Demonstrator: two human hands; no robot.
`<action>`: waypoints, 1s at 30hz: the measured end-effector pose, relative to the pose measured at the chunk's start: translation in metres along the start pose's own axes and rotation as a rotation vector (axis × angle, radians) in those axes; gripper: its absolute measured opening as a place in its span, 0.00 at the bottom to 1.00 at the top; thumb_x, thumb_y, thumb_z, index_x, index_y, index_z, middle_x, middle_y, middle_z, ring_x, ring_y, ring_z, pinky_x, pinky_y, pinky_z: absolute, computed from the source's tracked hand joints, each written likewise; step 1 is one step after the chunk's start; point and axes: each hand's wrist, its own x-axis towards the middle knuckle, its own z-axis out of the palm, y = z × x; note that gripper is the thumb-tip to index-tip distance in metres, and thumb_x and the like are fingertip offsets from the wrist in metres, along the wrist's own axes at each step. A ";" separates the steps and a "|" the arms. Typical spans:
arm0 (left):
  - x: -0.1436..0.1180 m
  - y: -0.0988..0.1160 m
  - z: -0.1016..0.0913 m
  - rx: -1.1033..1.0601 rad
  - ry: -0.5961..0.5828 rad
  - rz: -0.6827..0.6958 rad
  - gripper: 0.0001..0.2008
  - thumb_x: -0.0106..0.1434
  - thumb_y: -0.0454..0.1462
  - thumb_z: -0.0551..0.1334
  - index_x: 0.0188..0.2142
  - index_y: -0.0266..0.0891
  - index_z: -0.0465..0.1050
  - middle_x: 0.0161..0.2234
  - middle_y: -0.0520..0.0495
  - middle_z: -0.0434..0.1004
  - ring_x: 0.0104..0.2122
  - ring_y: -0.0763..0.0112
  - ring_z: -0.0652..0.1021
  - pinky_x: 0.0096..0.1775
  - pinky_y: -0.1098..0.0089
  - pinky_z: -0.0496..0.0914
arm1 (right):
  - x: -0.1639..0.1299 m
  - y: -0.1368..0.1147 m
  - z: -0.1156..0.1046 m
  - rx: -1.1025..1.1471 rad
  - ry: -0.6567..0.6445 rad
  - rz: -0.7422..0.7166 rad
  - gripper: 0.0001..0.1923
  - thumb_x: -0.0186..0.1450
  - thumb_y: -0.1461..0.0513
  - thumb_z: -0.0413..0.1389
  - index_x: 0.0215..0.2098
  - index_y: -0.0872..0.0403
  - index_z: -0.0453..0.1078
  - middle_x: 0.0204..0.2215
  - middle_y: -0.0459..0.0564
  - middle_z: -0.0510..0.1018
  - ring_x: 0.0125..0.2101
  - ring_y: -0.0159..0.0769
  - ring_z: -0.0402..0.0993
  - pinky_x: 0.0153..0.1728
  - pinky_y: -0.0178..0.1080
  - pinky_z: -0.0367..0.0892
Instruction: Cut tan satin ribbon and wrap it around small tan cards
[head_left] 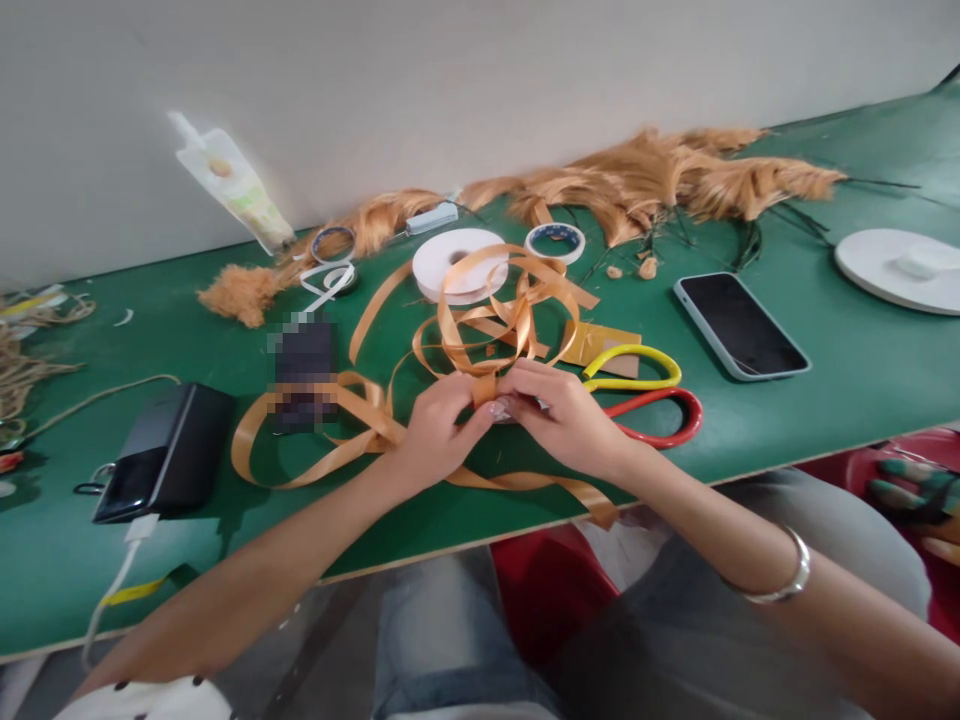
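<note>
Here, both hands, left hand [439, 425] and right hand [559, 415], pinch closed on looped orange ribbon [487, 320] above the green bench [825, 370]; apparently slick, its loops could spring loose if either grip eases.

A green tabletop [787, 400] carries scissors [645, 395] and a phone [739, 325] right of the hands, a power bank [169, 450] left, white tape rolls [457, 262] and golden fibre bundles [660, 180] beyond.

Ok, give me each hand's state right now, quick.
Left hand: closed, pinching the gold ribbon at the gathered middle of its loops.
Right hand: closed on the same ribbon, fingertips meeting the left's.
</note>
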 end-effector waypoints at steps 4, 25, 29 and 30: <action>0.000 0.002 0.001 0.007 0.013 0.040 0.17 0.68 0.37 0.48 0.22 0.40 0.56 0.19 0.53 0.61 0.22 0.75 0.65 0.27 0.73 0.61 | 0.000 0.002 -0.001 0.031 -0.032 0.057 0.09 0.62 0.71 0.49 0.25 0.55 0.62 0.26 0.45 0.63 0.26 0.28 0.61 0.29 0.33 0.58; 0.000 0.004 -0.001 -0.148 0.069 -0.186 0.20 0.67 0.36 0.49 0.17 0.38 0.56 0.13 0.56 0.56 0.14 0.80 0.61 0.19 0.75 0.55 | 0.000 0.000 0.003 0.105 -0.086 0.073 0.10 0.61 0.72 0.49 0.25 0.54 0.61 0.32 0.48 0.65 0.35 0.32 0.65 0.37 0.38 0.63; 0.002 0.002 -0.001 -0.192 0.015 -0.252 0.17 0.63 0.37 0.52 0.18 0.39 0.54 0.14 0.56 0.55 0.16 0.79 0.60 0.20 0.75 0.55 | -0.001 0.000 0.004 0.063 -0.107 0.079 0.11 0.62 0.72 0.49 0.24 0.54 0.58 0.31 0.47 0.63 0.32 0.31 0.64 0.36 0.37 0.63; 0.002 0.002 -0.002 -0.203 -0.011 -0.270 0.16 0.62 0.38 0.53 0.19 0.39 0.54 0.15 0.57 0.54 0.16 0.79 0.60 0.20 0.75 0.55 | -0.001 0.000 0.005 0.053 -0.113 0.076 0.12 0.62 0.72 0.48 0.23 0.54 0.58 0.31 0.47 0.62 0.31 0.31 0.63 0.35 0.37 0.63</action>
